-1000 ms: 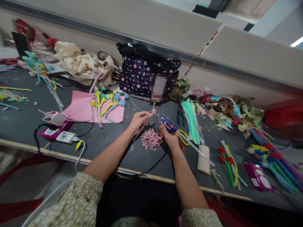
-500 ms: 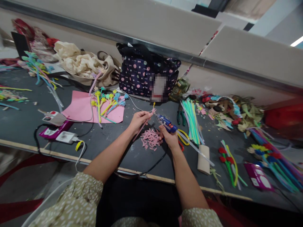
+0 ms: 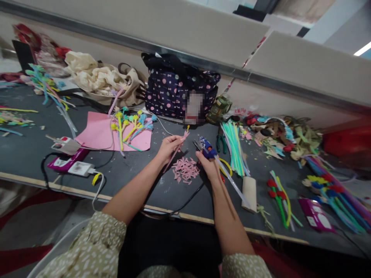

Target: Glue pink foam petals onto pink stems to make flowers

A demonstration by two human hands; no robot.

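Observation:
My left hand (image 3: pixel 170 148) is closed in a pinch on a thin pink pipe cleaner (image 3: pixel 174 155), with small pink pieces at its upper end. Wrapped round a blue hot glue gun (image 3: pixel 207 149) is my right hand (image 3: pixel 209 165). A long translucent glue stick (image 3: pixel 232 181) sticks out of the gun's back. The gun's nozzle is apart from the pink stem. Between my hands lies a pile of short pink pieces (image 3: pixel 185 170) on the dark table. Beside the gun a dark, thin, pointed tool shows, too small to name.
At the left, pink paper (image 3: pixel 95 131) carries several fuzzy flower stems. A polka-dot bag (image 3: pixel 165 88) stands at the back, with a green bottle (image 3: pixel 219 108) beside it. Green pipe cleaners (image 3: pixel 232 146), pliers (image 3: pixel 222 143) and a cardboard tube (image 3: pixel 249 194) lie on the right.
My right hand has drawn the glue gun away from the pink stem, to the right, and its nozzle now points more upward. My left hand has barely moved.

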